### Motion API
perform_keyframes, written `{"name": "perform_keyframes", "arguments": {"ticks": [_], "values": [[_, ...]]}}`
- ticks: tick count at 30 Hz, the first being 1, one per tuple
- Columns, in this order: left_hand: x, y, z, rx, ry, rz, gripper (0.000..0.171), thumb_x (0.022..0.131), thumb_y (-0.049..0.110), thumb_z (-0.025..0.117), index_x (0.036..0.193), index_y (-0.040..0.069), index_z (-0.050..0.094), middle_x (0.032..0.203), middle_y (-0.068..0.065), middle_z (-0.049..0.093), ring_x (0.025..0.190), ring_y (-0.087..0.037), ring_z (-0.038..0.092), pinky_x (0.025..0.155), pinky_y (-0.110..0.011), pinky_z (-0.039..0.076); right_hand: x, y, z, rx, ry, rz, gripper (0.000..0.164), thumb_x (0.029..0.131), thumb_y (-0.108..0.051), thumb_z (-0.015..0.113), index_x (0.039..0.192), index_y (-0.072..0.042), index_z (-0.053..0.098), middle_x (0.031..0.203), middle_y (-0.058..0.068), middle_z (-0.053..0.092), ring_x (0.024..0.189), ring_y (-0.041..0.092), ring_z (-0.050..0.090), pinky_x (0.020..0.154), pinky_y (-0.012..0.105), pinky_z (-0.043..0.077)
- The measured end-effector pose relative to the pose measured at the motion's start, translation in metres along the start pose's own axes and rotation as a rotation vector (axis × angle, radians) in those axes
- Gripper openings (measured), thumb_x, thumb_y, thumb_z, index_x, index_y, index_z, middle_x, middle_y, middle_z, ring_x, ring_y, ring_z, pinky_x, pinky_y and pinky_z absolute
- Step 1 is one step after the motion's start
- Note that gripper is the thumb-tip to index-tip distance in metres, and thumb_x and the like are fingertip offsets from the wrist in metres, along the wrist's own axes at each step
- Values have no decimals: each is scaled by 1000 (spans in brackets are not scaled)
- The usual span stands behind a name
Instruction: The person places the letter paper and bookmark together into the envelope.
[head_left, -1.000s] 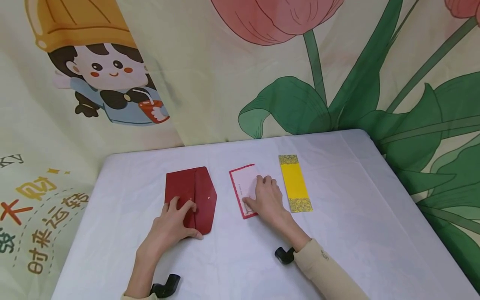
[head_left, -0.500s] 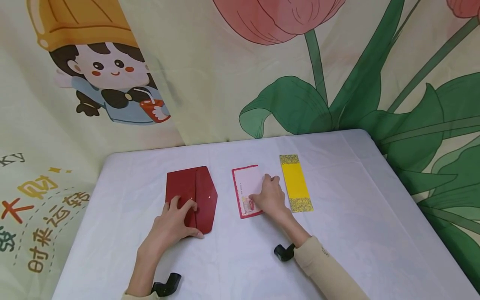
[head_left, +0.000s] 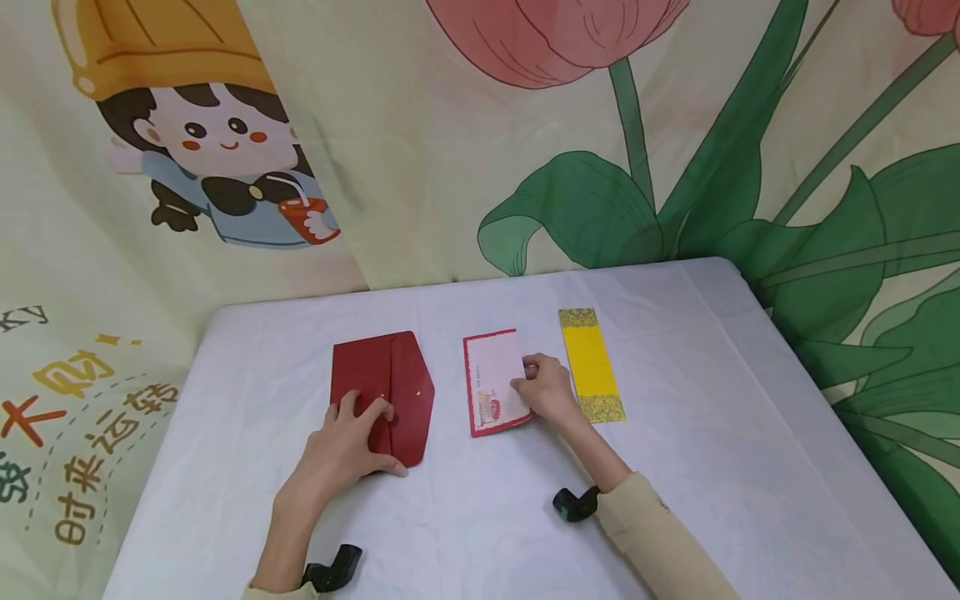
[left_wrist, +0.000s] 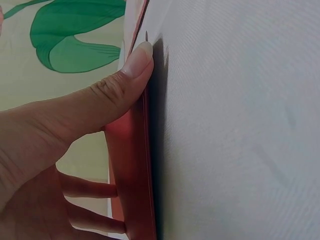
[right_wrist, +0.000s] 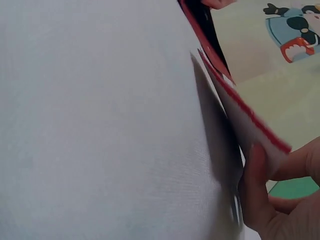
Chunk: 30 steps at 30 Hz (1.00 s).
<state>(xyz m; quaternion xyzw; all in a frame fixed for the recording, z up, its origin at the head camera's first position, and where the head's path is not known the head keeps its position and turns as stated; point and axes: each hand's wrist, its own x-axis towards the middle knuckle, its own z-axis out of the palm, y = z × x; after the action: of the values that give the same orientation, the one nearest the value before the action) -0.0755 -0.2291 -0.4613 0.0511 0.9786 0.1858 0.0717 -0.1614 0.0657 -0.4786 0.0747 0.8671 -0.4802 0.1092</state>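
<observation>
A dark red envelope point(head_left: 360, 367) lies on the left half of the white-covered table. My left hand point(head_left: 341, 446) rests on it, fingertips on its face. In the left wrist view, the left thumb extends along the near edge of the envelope point(left_wrist: 132, 175). To the right is a pale pink card point(head_left: 491, 367) with a red border and a small printed picture. My right hand point(head_left: 551, 396) pinches its right edge between thumb and fingers. The right wrist view shows the held side of the card point(right_wrist: 245, 127) bent up from the cloth, casting a shadow.
A yellow paper strip point(head_left: 588, 358) with patterned ends lies just beyond the right hand. The white tablecloth point(head_left: 465, 525) stretches to a printed curtain point(head_left: 420, 167) behind the table. Black wrist cameras protrude beside both forearms.
My right hand has slid from the card's face to its right edge and now pinches and lifts that side. The card has shifted slightly right. My left hand stays on the envelope.
</observation>
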Motion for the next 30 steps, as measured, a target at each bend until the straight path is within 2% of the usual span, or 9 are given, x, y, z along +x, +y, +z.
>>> {"name": "perform_keyframes", "arguments": {"ticks": [3, 5, 12, 30], "values": [[-1, 0, 0, 2, -5, -3, 71, 66, 46, 96, 120, 19, 59, 144, -33, 41, 125, -55, 43, 78, -66, 55, 2, 2, -4, 93, -45, 50, 42, 95, -11, 73, 134, 0, 62, 103, 12, 68, 79, 21, 62, 65, 23, 56], [-1, 0, 0, 3, -6, -6, 71, 66, 46, 96, 120, 19, 59, 143, -32, 41, 125, -55, 43, 79, -66, 55, 3, 4, -5, 148, -76, 63, 40, 96, -12, 72, 134, -1, 62, 102, 12, 69, 74, 19, 62, 61, 22, 56], [1, -2, 1, -6, 15, -2, 73, 65, 43, 97, 122, 18, 58, 144, -33, 41, 126, -55, 43, 82, -68, 55, 2, 10, -6, 310, -182, 32, 39, 100, -13, 68, 136, -2, 60, 104, 13, 72, 71, 21, 68, 64, 27, 60], [2, -2, 1, 5, 13, -18, 74, 64, 44, 97, 123, 19, 59, 145, -31, 41, 127, -54, 43, 83, -67, 55, -5, 1, 12, 394, -249, -62, 39, 101, -16, 66, 137, -4, 59, 105, 13, 72, 74, 22, 70, 67, 30, 62]]}}
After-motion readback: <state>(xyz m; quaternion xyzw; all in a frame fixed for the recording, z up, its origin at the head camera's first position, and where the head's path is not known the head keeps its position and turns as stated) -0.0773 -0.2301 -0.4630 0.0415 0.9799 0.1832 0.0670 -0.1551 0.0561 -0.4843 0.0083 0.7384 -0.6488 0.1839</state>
